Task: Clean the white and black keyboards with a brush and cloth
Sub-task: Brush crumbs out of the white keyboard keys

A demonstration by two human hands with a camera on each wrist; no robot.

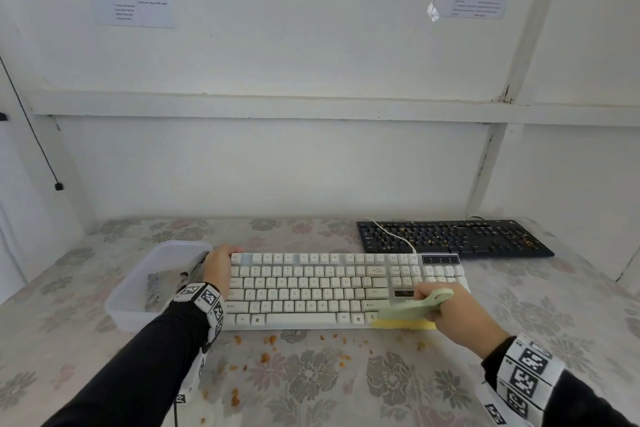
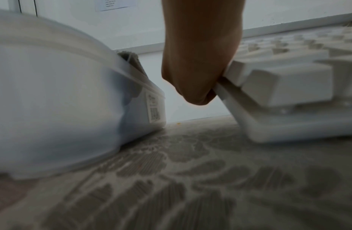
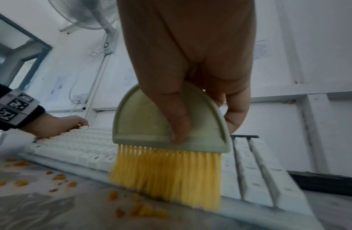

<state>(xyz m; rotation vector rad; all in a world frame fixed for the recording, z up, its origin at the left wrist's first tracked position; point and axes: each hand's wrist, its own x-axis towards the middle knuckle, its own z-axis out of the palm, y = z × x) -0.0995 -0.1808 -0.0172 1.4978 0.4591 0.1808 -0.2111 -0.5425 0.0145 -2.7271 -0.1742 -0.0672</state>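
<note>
White keyboard: lies flat on the flowered tablecloth, near edge toward the person; keys look largely free of crumbs
Right fingers: curled round the green brush, thumb pressed along the flat of its head
Right hand: holds the brush at the keyboard's near right edge
Bristles: yellow, splayed over the front rim of the white keyboard, tips at the cloth
Left fingers: hooked over the far left corner of the white keyboard; the left wrist view shows the thumb side wrapped on the end rim
Left hand: grips that corner, steadying the board
Crumbs: orange, scattered on the tablecloth just in front of the keyboard
Plastic tub: translucent, just left of the left hand, with a grey cloth inside
Black keyboard: behind and to the right, well apart from the hands, crumbs across its keys; a white cable lies over its left part
Step in hand: probably the closing strokes on the white keyboard
Risk 1: a hard flick may throw crumbs off the table edge or back among the keys
Risk 2: a loosened left grip may let the board slide under the stroke
Risk 3: wiping later may smear crumbs left on the tablecloth
</note>
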